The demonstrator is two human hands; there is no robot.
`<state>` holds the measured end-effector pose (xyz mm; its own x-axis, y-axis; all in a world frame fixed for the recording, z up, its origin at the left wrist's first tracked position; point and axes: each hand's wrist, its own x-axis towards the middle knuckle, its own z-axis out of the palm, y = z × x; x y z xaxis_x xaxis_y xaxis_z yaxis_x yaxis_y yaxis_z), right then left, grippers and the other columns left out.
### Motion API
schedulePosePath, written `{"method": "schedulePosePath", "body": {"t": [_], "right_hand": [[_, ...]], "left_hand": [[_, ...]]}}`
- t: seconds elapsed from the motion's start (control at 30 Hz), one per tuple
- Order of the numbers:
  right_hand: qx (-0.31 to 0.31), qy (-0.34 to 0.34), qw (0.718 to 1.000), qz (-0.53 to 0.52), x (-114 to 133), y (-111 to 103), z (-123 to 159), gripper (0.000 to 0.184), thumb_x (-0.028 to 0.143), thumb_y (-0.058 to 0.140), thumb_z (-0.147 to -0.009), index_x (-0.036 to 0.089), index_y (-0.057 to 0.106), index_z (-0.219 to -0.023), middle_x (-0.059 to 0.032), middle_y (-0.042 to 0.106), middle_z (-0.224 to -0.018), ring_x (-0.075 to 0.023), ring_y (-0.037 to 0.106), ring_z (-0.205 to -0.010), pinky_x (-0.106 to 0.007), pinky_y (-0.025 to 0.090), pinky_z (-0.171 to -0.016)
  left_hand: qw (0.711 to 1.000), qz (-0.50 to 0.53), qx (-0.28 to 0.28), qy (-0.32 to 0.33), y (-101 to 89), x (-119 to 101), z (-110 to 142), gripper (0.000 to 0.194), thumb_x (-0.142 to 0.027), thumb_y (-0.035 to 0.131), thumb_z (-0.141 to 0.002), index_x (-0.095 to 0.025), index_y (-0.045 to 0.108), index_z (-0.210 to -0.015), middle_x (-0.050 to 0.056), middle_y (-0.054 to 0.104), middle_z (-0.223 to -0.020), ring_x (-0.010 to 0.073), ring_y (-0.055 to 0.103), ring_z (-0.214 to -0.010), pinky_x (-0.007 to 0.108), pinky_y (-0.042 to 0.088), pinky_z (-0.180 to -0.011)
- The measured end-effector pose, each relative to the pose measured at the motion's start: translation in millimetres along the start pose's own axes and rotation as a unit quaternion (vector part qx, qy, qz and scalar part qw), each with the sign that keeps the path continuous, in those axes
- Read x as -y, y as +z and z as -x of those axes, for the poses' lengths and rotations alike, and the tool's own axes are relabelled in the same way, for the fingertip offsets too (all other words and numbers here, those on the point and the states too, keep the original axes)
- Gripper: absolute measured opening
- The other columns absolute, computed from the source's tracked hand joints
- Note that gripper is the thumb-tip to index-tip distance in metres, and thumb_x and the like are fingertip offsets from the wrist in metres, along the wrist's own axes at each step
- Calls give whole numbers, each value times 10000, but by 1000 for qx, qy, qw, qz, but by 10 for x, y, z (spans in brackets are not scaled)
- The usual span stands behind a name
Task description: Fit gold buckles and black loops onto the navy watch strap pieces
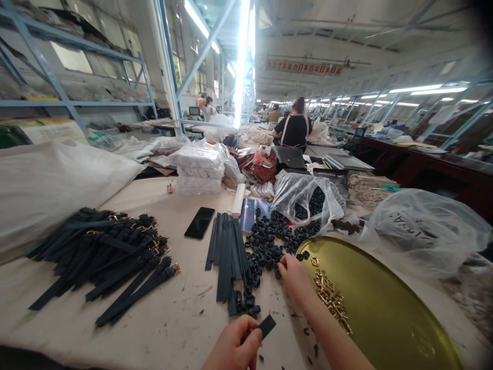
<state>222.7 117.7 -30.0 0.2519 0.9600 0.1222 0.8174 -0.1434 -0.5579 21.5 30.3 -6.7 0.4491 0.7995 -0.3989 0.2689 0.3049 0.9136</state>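
My left hand (241, 341) is closed near the table's front edge, pinching a short dark strap (267, 326) whose end sticks out to the right. My right hand (295, 275) reaches to the edge of a heap of small black loops (269, 241); its fingertips are bent together at the loops, and what they grip is hidden. Long flat black straps (229, 252) lie left of the heap. Right of my right hand, gold buckles (331, 295) are gathered on a round gold tray (393, 308).
Finished-looking buckled straps (111, 252) are piled at the left. A black phone (199, 222), a blue booklet (254, 211) and a clear plastic bag of loops (308, 200) lie farther back. Wrapped white bundles (200, 167) stand behind. A person (295, 128) sits beyond the table.
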Motion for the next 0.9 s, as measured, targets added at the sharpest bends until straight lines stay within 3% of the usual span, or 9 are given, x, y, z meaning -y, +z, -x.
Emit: {"method": "schedulePosePath", "body": {"t": [0.27,0.4,0.6,0.73,0.8,0.83,0.9], "right_hand": [[13,-12,1000,23,-154,-137,264,173,183,397,-771,180,546,-858,-80,608,-857,-211,565,-820,-304,397,-700],[31,-41,998,24,-68,-192,239,148,154,446,-751,196,583,-791,-66,591,-840,-199,550,-802,-293,382,-710],[61,-41,997,-34,83,-75,260,123,68,537,-653,180,556,-608,-46,541,-777,-180,511,-714,-298,363,-683],[96,-20,987,-128,152,-147,536,92,198,542,-711,173,541,-622,-12,520,-673,-158,502,-640,-280,406,-621],[135,7,967,-216,225,-209,776,201,337,479,-784,168,553,-706,-1,528,-634,-139,509,-582,-260,428,-564],[159,34,944,-289,270,-233,900,247,386,458,-799,165,554,-743,-2,535,-634,-132,516,-573,-252,435,-555],[208,117,844,-480,363,-257,1116,265,428,527,-762,165,555,-762,-4,550,-660,-121,527,-588,-244,438,-576]], "left_hand": [[999,29,-33,17,-5,-13,47,177,-360,417,-754,-193,431,-697,-98,390,-374,77,303,-378,199,263,-469],[999,31,-37,11,24,-31,114,189,-375,428,-738,-193,429,-690,-101,377,-373,76,303,-372,197,250,-455],[999,0,-43,13,1,-24,219,173,-347,415,-752,-186,435,-691,-99,382,-378,72,283,-359,196,247,-445],[996,-14,-80,43,-64,3,184,202,-374,420,-758,-188,432,-678,-93,378,-396,78,307,-375,194,255,-434],[993,-20,-103,59,-71,-33,162,213,-383,418,-768,-187,445,-690,-88,383,-415,83,335,-392,194,271,-442],[991,-23,-111,71,-63,-58,155,216,-384,419,-774,-184,456,-699,-84,389,-428,85,355,-405,193,283,-452],[988,-35,-116,95,-30,-103,156,223,-384,425,-779,-179,479,-709,-75,399,-457,89,390,-434,193,306,-468]]}}
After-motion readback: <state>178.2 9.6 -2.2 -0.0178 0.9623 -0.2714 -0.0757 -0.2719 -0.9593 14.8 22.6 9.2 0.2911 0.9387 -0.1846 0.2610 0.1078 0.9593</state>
